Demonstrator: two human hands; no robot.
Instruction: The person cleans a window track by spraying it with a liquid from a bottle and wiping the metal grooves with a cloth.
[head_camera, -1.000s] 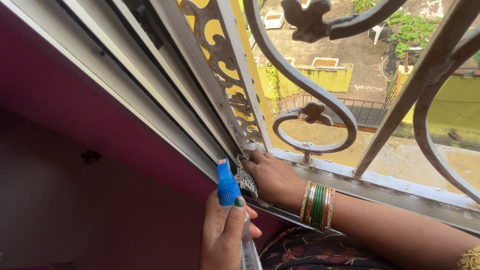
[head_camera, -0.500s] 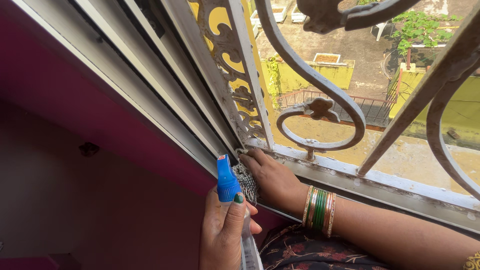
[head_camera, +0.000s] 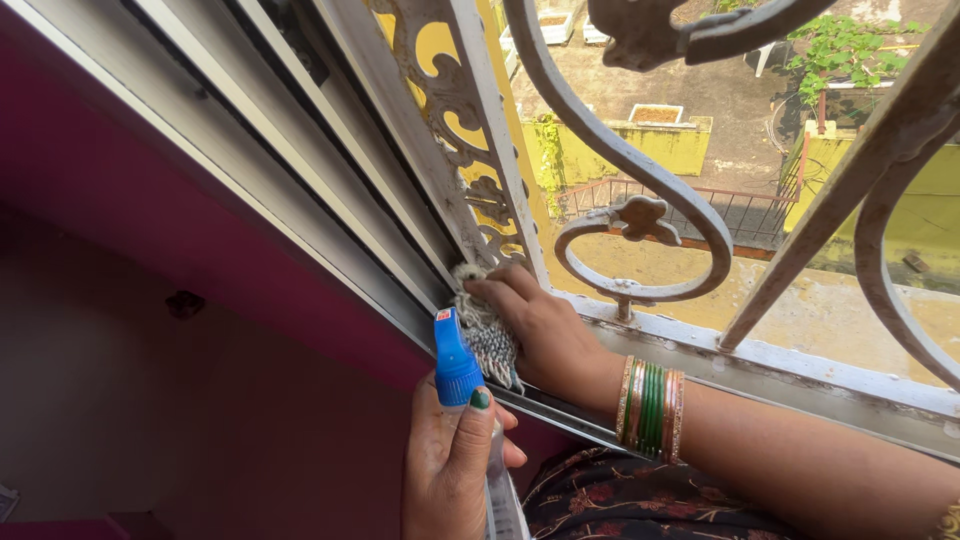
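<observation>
While the right hand (head_camera: 540, 335) presses a grey-and-white knitted cloth (head_camera: 483, 335) into the corner of the white scrolled metal window grille (head_camera: 640, 225), fingers are clamped on it. Left hand (head_camera: 450, 465) grips a clear spray bottle w/ blue nozzle (head_camera: 455, 365), upright, just beside the cloth, thumb on the neck.

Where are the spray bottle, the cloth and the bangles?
spray bottle (head_camera: 456, 365), head view, on its blue nozzle top.
cloth (head_camera: 488, 340), head view, on its grey knitted middle.
bangles (head_camera: 652, 410), head view, on the green bands.
</observation>
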